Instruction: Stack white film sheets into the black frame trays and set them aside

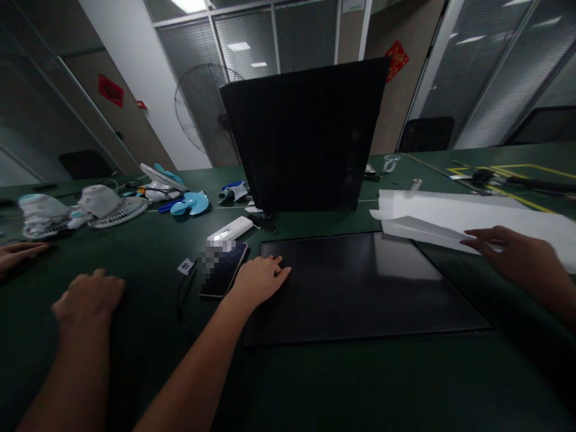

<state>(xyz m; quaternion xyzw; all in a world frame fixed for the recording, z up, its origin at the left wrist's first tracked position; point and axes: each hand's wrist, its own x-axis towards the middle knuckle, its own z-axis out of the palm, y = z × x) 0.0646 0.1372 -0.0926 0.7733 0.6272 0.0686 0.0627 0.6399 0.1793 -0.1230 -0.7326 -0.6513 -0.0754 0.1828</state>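
A flat black panel lies on the green table, its dark surface reflecting light at the upper right. My left hand rests on the panel's left edge, palm down, thumb apart from the partly bent fingers, holding nothing. White paper sheets lie beyond the panel's right end, and one edge is lifted. Between thumb and fingers, my right hand pinches that lifted edge. Next to my left wrist lies a phone, with a white oblong device just behind it.
A large black screen stands upright behind the panel. At the left are another person's hand and forearm and a further hand. White fan parts and blue fan blades lie at the back left. A tagged cable runs beside the phone.
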